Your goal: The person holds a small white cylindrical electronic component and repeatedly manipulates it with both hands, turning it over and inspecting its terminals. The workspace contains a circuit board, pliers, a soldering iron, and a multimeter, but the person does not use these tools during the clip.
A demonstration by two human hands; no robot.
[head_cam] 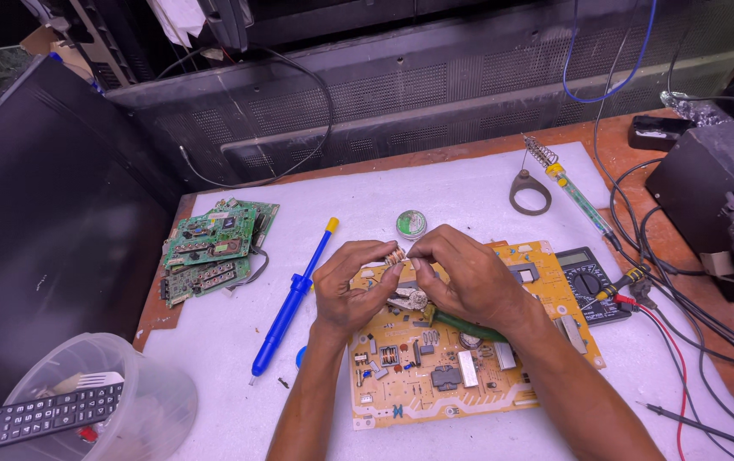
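Both my hands meet above a yellow circuit board (435, 380) lying on the white mat. My left hand (351, 282) and my right hand (461, 273) pinch a small striped component (396, 255) between their fingertips. Under my right palm a green-handled tool (467, 328) lies across the board, and I cannot tell whether the hand grips it. Metal plier jaws (408, 300) show between the two hands.
A blue desoldering pump (290, 303) lies left of the board. Green circuit boards (213, 248) are stacked at the far left. A round tin (411, 224), soldering iron on its stand (555, 175), multimeter (589, 282) with leads, and a plastic tub with a remote control (51, 411) surround the mat.
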